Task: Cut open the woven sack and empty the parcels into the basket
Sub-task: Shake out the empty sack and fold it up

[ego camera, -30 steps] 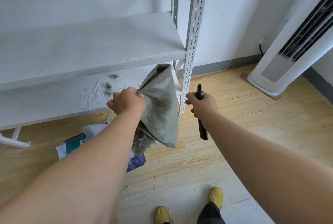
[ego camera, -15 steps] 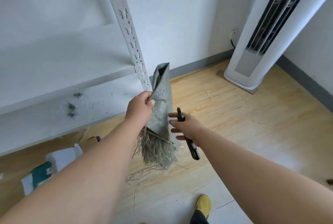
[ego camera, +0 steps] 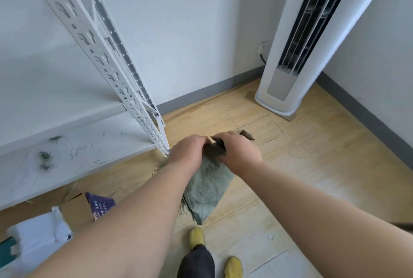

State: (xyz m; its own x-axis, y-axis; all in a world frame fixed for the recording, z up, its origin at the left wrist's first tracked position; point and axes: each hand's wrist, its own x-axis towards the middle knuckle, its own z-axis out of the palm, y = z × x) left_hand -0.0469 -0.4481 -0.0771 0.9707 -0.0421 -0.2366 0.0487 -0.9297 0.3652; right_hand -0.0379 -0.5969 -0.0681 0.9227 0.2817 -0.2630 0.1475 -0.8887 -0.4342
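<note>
since the earlier frame the two hands have come together at the top of the woven sack (ego camera: pixel 206 190), which was held up in the left hand alone, and the view has swung right, away from the shelf.

the woven sack is grey-green and limp. it hangs in the air above the wooden floor (ego camera: pixel 301 177), in front of the person, with a frayed fringe of loose fibres along its lower left edge. its top is bunched between the hands.

the left hand (ego camera: pixel 190 151) is closed in a fist on the upper left part of the sack. the right hand (ego camera: pixel 238 151) is closed on the upper right part, touching the left hand. a dark, narrow object (ego camera: pixel 247 134) sticks out past the right hand's knuckles; what it is cannot be told from this frame.

below the sack stand two yellow shoes (ego camera: pixel 196 237) and a dark trouser leg (ego camera: pixel 196 262).

to the left is a white metal shelf (ego camera: pixel 67 139) with a perforated upright (ego camera: pixel 125 89); loose fibre scraps lie on its lower board. on the floor at the lower left lie parcels (ego camera: pixel 40 233): a white one, a brown cardboard piece and a purple patterned one (ego camera: pixel 101 206).

at the upper right a white tower air conditioner (ego camera: pixel 288 72) stands in the corner, beside a wall socket (ego camera: pixel 261 47).
</note>
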